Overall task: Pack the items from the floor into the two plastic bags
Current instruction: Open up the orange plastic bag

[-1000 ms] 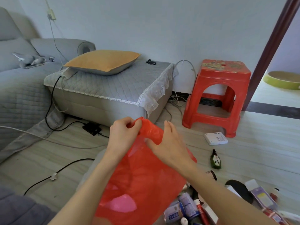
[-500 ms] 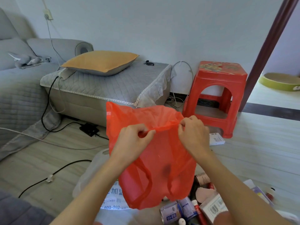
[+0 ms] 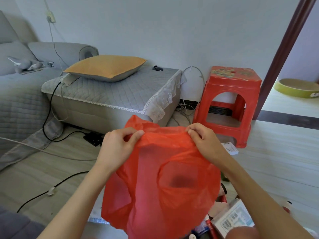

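A thin red plastic bag [image 3: 160, 187] hangs in front of me, held up by its top edge. My left hand [image 3: 119, 145] pinches the edge on the left and my right hand [image 3: 205, 140] pinches it on the right, with the film stretched between them. The bag hides most of the floor items. Beside its lower right edge I see a white box with a barcode [image 3: 233, 218], a red-and-white tube [image 3: 209, 225] and a white box [image 3: 230, 148] near the stool. A strip of white printed plastic [image 3: 96, 219] shows under the bag's left side.
A red plastic stool [image 3: 229, 104] stands to the right behind the bag. A grey ottoman [image 3: 112, 100] with an orange cushion [image 3: 107, 68] sits ahead, a grey sofa [image 3: 19, 94] at left. Black and white cables [image 3: 51, 190] cross the wooden floor at left.
Both hands have spread further apart and pulled the bag's top edge wider. The bag now hangs fuller and lower, covering more of the items on the floor.
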{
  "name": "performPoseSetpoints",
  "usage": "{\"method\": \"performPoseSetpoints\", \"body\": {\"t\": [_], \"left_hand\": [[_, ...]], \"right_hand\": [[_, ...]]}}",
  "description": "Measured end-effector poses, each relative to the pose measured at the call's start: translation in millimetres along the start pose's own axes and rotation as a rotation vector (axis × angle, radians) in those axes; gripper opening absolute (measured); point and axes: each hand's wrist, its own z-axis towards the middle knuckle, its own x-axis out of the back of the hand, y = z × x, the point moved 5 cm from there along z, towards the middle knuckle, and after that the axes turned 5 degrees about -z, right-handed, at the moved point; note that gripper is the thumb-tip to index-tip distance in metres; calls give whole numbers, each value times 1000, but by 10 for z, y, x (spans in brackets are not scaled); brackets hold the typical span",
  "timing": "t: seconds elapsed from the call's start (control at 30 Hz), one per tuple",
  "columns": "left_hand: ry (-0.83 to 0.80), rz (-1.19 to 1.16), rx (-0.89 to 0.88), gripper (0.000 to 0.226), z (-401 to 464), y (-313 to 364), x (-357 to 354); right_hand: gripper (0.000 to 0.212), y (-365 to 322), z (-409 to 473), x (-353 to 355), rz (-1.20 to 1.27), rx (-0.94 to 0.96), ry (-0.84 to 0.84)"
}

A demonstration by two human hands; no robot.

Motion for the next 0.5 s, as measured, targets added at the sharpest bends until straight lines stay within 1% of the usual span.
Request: {"method": "performPoseSetpoints", "body": {"t": [0.07, 0.17, 0.23, 0.27, 0.33, 0.37, 0.4, 0.43, 0.47, 0.5], "left_hand": [[-60, -102, 87, 38, 23, -127, -9], [-167, -343, 269, 44, 8, -284, -48], [-160, -369, 326, 36, -3, -375, -47], [-132, -325, 316, 32, 5, -413, -38], [-39, -95, 201, 21, 24, -414, -4], [9, 45, 90, 23, 25, -339, 12], [27, 148, -47, 36, 18, -219, 4], [-4, 200, -195, 51, 5, -87, -42], [-62, 241, -339, 61, -19, 60, -106], [-127, 288, -463, 64, -45, 162, -197]], "right_hand": [[22, -34, -34, 13, 78, 27, -20], [11, -97, -71, 3, 112, 39, -112], [11, -113, -85, -40, 69, 44, -181], [12, -113, -88, -57, 37, 56, -198], [12, -107, -84, -45, 31, 68, -178], [10, -97, -82, -22, 62, 52, -153], [10, -84, -82, 1, 105, 28, -130], [12, -76, -83, 15, 145, 5, -119], [13, -84, -91, 23, 175, -10, -120], [14, -94, -92, 22, 196, -19, -127]]}}
